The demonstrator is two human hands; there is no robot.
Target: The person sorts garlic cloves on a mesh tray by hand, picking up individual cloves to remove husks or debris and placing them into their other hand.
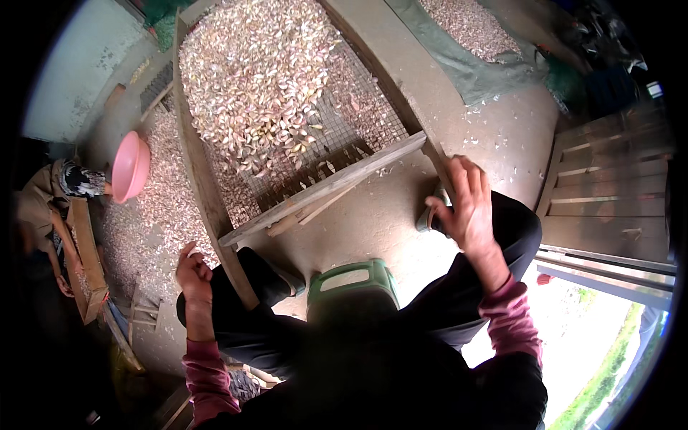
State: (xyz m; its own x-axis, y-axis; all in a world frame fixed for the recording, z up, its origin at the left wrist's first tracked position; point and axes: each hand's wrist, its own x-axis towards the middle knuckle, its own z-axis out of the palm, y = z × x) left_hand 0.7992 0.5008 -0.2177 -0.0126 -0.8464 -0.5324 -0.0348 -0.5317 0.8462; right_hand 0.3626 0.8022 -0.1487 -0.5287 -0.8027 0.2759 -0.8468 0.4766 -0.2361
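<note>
A wooden-framed wire-mesh sieve point(322, 199) slopes away before me, with a heap of garlic cloves point(258, 75) on its mesh. Two wooden handles extend from it towards my knees. My left hand point(194, 274) hovers left of the left handle point(236, 277), its fingers loosely bent and nothing in them. At the right handle point(442, 171), my right hand point(466, 201) has its thumb on one side and its loosely extended fingers on the other. The fingers are not wrapped round the wood. The palm hides the handle's end.
More cloves point(166, 177) cover the floor at left, near a pink plastic basin point(130, 166) and another person's arm point(64, 236) at a wooden box point(88, 263). A green stool point(352, 285) stands between my legs. Cloves lie on a green sheet point(467, 80) at upper right.
</note>
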